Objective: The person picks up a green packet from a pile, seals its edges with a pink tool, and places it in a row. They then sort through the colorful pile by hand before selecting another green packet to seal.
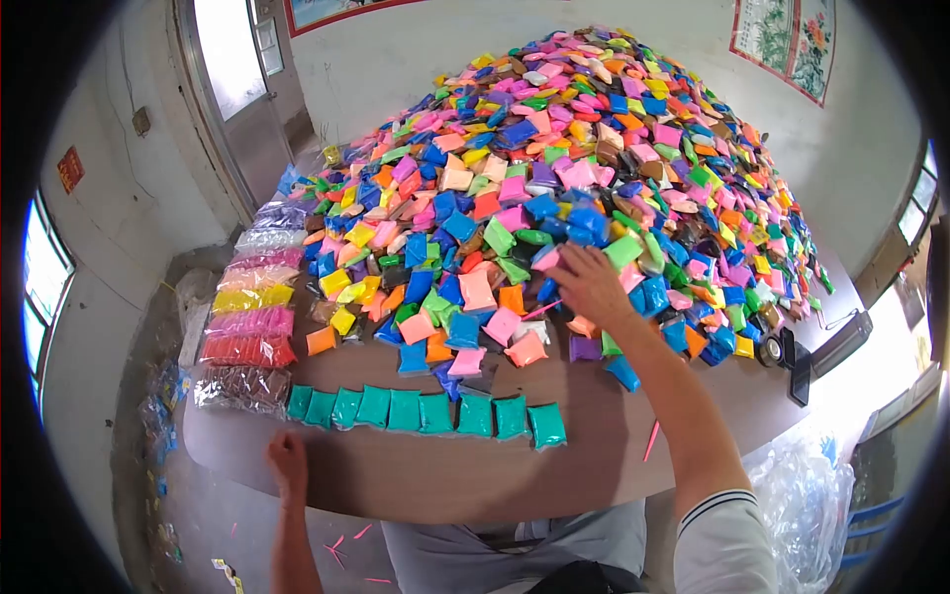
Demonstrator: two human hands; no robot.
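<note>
My right hand reaches into the big pile of small coloured packets, its back towards me and its fingers partly hidden. Just beyond its fingertips, a blue packet is smeared by motion. A thin pink stick shows beside the hand; I cannot tell whether the fingers grip anything. By the table's near left edge, my left hand is curled into a fist, with nothing showing in it. In front of it runs a row of teal packets, laid side by side across the table.
Clear bags of colour-sorted packets line the left of the table, with a brown bag nearest. At right lie a tape roll, a black phone-like object and another pink stick. Clear plastic bunches beside the table.
</note>
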